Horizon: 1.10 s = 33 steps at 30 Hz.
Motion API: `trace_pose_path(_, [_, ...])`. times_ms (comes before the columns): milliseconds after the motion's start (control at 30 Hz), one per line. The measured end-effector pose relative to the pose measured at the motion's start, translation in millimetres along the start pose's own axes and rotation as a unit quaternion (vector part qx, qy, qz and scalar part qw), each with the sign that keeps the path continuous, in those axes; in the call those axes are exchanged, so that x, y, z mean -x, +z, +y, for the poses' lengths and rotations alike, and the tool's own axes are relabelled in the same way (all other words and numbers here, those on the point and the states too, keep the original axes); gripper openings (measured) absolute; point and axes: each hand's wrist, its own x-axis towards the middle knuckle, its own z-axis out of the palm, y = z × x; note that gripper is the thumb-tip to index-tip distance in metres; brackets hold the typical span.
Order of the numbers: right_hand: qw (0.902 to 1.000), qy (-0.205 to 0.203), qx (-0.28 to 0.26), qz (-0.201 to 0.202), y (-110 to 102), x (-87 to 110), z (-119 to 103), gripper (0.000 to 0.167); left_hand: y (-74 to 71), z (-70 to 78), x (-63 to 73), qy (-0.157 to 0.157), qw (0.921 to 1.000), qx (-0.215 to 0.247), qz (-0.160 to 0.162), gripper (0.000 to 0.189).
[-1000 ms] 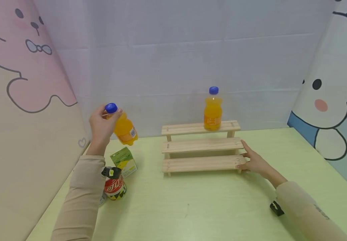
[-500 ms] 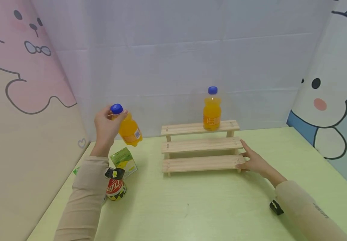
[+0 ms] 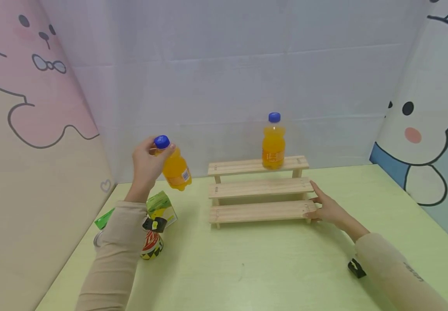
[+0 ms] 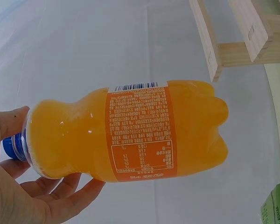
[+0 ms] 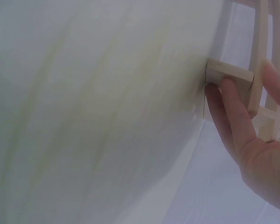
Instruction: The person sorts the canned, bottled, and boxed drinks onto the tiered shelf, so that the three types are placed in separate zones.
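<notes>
My left hand (image 3: 145, 166) holds an orange soda bottle (image 3: 178, 172) by its neck, just under the blue cap. The bottle hangs tilted in the air, left of a three-tier wooden rack (image 3: 260, 188). In the left wrist view, the orange label of the bottle (image 4: 140, 133) faces the camera, and thumb and fingers surround the neck. My right hand (image 3: 330, 211) grips the rack's right end. The right wrist view shows its fingers (image 5: 235, 109) against a wooden leg and the board edge. A second orange soda bottle (image 3: 273, 149) stands upright on the top tier, towards the right.
Under and beside the left forearm stand a green and yellow carton (image 3: 162, 208), a red patterned can (image 3: 152, 246), another green packet (image 3: 103, 219) and a partly hidden silver-rimmed can (image 3: 97, 239). A white cloth wall (image 3: 208, 86) rises behind the rack.
My left hand has carried the bottle a little to the right, towards the rack. The green packet has come out from behind the sleeve. My right hand stays on the rack.
</notes>
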Motion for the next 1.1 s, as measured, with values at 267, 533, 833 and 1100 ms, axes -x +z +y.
trace_pose_path(267, [1.0000, 0.003, 0.002, 0.001, 0, 1.1, -2, 0.106, 8.2, 3.6, -0.3, 0.010, 0.9997, 0.007, -0.020, 0.031])
trace_pose_path(533, [1.0000, -0.002, -0.004, -0.002, 0, 1.3, -2, 0.106, 17.5, 7.9, 1.3, 0.016, 0.9994, 0.014, -0.026, 0.029])
trace_pose_path(833, [0.9999, -0.008, -0.005, -0.004, -1, 2.1, -3, 0.105, 27.7, 8.1, -2.5, 0.030, 0.9991, 0.022, -0.019, 0.029])
trace_pose_path(1100, [0.9999, -0.012, -0.007, -0.003, 0, 1.8, -1, 0.105, 36.4, 10.0, -7.2, 0.035, 0.9986, 0.032, -0.022, 0.028])
